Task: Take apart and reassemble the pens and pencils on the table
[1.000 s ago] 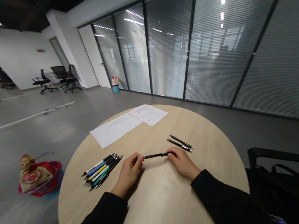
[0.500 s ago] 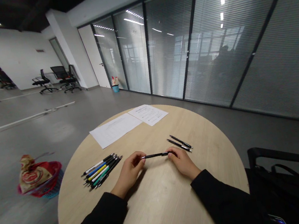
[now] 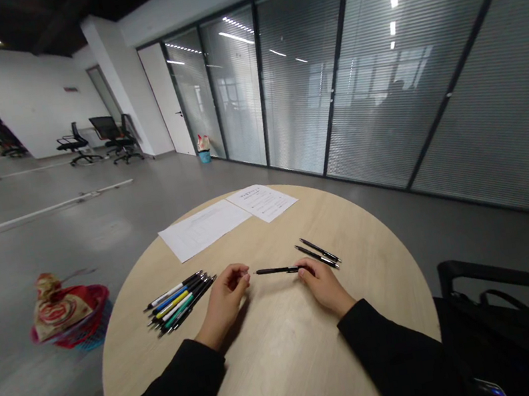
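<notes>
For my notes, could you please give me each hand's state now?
Left hand: curled, apart from the black pen; contents unclear.
Right hand: closed, holding that pen.

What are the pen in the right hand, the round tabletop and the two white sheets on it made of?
Pen in the right hand: probably plastic, its dark barrel looking smooth; metal can't be ruled out.
Round tabletop: wood or wood-look laminate, given the pale grain and soft sheen.
Left sheet and right sheet: most likely matt paper, being thin, flat and white with print-like marks.
</notes>
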{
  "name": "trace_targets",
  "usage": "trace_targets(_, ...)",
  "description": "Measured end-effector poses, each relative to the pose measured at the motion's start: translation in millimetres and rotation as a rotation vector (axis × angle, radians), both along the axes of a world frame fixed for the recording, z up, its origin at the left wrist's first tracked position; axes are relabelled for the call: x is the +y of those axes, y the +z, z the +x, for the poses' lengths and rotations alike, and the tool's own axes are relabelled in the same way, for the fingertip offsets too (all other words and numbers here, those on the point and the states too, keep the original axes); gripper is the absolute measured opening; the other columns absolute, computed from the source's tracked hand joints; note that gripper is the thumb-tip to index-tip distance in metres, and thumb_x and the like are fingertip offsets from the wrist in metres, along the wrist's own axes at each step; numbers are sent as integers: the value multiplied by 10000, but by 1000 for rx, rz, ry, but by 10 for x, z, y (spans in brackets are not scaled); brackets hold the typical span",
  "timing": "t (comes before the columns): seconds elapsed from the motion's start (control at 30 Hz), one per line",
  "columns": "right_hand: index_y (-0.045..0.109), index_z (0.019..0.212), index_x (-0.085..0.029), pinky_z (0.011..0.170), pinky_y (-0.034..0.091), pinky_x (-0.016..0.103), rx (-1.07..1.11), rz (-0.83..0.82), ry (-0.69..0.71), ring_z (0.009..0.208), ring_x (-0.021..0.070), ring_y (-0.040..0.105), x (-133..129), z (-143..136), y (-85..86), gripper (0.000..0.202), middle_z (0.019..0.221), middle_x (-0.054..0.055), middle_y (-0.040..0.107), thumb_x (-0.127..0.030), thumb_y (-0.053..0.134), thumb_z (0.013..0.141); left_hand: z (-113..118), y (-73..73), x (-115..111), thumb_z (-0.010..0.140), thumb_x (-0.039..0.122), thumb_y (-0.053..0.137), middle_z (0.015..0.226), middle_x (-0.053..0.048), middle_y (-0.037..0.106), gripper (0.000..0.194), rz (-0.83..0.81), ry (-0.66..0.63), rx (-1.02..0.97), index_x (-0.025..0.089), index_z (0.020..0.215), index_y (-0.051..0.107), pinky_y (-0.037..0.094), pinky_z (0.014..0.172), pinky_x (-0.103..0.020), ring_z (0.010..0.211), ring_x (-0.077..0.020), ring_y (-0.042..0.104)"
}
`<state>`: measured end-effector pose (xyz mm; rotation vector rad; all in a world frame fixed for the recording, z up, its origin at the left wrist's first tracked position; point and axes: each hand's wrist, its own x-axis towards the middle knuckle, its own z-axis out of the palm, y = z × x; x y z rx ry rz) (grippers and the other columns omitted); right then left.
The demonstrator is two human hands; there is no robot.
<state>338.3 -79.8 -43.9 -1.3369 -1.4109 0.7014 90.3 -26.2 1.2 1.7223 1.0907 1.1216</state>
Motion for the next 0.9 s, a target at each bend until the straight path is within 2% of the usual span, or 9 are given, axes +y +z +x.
trace_targets(0.1,687,967,-185,696,445,292,8,-7,-21,739,193,579,10,7,-19,224,776,15,643,-297,517,874,-31,-36,40,842,439,606,780,-30,656,293,83,55,117,174,947,669,469,654,-301,687,-180,595)
trace_targets(0.27,691,966,-180,682,454,295,-1,-6,-45,732,198,585,19,13,-33,232,780,25,655,-298,515,871,-48,-64,45,834,358,577,834,-58,682,233,230,9,348,190,929,708,476,693,-327,713,-199,591)
trace_targets(0.47,691,961,-184,668,452,297,-12,-12,-51,738,206,587,11,12,-15,234,775,32,656,-312,515,875,-61,-83,30,853,318,534,812,-57,698,202,235,-3,500,197,916,683,475,707,-334,716,-211,609)
trace_targets(0.73,691,958,-182,689,439,297,-31,-4,-45,725,195,573,11,5,-13,230,764,19,644,-298,515,865,-85,-123,56,851,290,557,928,-105,666,190,328,-77,601,201,826,722,487,847,-398,893,-272,618)
trace_targets(0.9,693,946,-179,704,433,297,-43,-12,-42,729,192,572,16,10,-22,222,763,15,642,-289,518,865,-90,-145,57,867,290,559,982,-109,648,194,335,-87,633,196,889,727,487,882,-415,936,-277,610)
